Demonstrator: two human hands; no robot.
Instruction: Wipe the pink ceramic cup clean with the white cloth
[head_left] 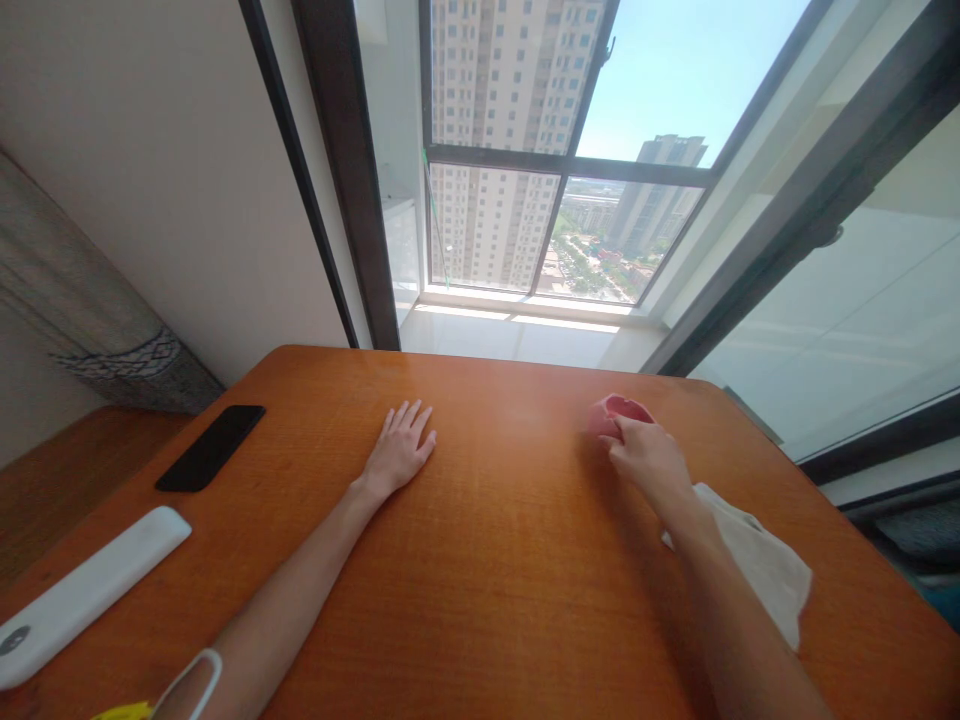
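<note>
My left hand (400, 446) lies flat on the wooden table (487, 560), fingers spread and nothing under them that I can see. On the other side, my right hand (646, 452) grips the near rim of a small pink cup-like container (606, 412). Its opening faces up and slightly toward me, and the edges look a little blurred. I cannot tell whether its base touches the table. A folded white cloth (757, 555) rests beneath and beside my right forearm.
At the table's left side lie a black phone (211, 448) and a long white device (90, 600) with rounded ends. A white loop (206, 660) and something yellow (124, 712) show near my left forearm. Beyond the far edge are dark door frames (352, 180) and a window.
</note>
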